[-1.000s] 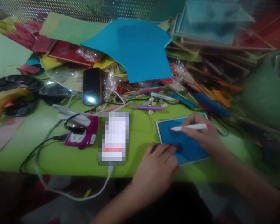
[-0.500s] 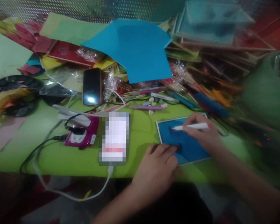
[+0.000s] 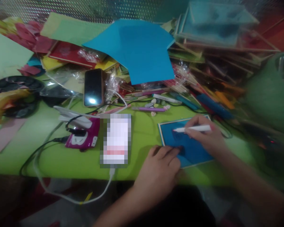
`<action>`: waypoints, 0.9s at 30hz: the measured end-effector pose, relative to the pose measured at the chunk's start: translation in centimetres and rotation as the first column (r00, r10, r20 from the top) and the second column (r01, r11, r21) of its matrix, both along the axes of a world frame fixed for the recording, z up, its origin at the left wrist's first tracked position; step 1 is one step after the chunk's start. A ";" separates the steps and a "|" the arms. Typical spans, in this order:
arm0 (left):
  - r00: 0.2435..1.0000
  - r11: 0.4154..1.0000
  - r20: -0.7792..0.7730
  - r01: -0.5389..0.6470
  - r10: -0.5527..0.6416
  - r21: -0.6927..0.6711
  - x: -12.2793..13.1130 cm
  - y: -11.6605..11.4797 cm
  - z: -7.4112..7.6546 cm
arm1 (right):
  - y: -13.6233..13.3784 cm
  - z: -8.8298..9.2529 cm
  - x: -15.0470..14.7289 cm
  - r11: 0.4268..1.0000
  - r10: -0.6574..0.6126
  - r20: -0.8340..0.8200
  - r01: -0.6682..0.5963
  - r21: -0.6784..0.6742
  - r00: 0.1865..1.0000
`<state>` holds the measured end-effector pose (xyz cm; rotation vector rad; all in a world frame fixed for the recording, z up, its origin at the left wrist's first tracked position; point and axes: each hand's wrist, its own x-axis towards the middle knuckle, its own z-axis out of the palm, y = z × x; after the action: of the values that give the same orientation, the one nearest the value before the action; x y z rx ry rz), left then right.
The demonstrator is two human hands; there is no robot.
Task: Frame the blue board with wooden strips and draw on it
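A blue sheet with pale stick edges [image 3: 196, 148] lies on the green table near its front edge. My right hand [image 3: 204, 135] is closed around a white marker [image 3: 198, 128], whose reddish tip meets the upper left part of the sheet. Dark marks show faintly near that tip. My left hand [image 3: 162, 164] rests palm down on the sheet's lower left edge, fingers bent and slightly spread, with nothing held in them.
A lit phone [image 3: 117, 138] on a white cable, a purple power strip [image 3: 82, 135] and a dark phone [image 3: 93, 87] lie leftward. Behind are blue paper [image 3: 144, 50], scattered pens and sticks, and stacked frames [image 3: 213, 25]. A green rounded object [image 3: 272, 91] stands right.
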<state>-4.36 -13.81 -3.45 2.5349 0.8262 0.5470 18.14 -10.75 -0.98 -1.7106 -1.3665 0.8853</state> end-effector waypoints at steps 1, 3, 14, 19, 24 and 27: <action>1.000 1.000 0.001 -0.003 0.003 0.000 0.0 0.0 0.0 | 0.0 0.0 -0.1 1.000 0.002 0.001 -0.002 0.004 1.000; 1.000 1.000 0.003 -0.007 0.007 -0.002 0.0 0.0 0.1 | 0.1 0.1 -0.2 1.000 0.004 0.003 -0.004 0.020 1.000; 1.000 1.000 0.004 -0.003 0.003 0.010 0.1 0.0 0.1 | 0.3 0.6 -0.5 1.000 -0.012 0.014 0.012 0.024 1.000; 1.000 1.000 0.011 -0.004 0.004 0.015 0.1 0.1 0.1 | 0.3 0.5 -0.4 0.999 -0.044 0.005 0.044 0.020 0.999; 1.000 1.000 0.015 -0.009 0.008 0.025 0.1 0.0 0.0 | 0.4 0.0 0.1 0.998 -0.051 -0.146 0.057 0.039 0.988; 1.000 1.000 0.022 -0.012 0.011 0.028 0.2 0.0 -0.1 | 0.5 0.1 0.5 0.986 -0.076 -0.320 0.118 0.116 0.944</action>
<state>-4.19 -13.81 -3.52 2.5460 0.8317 0.5930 18.60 -10.28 -0.92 -1.4490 -1.0929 0.9419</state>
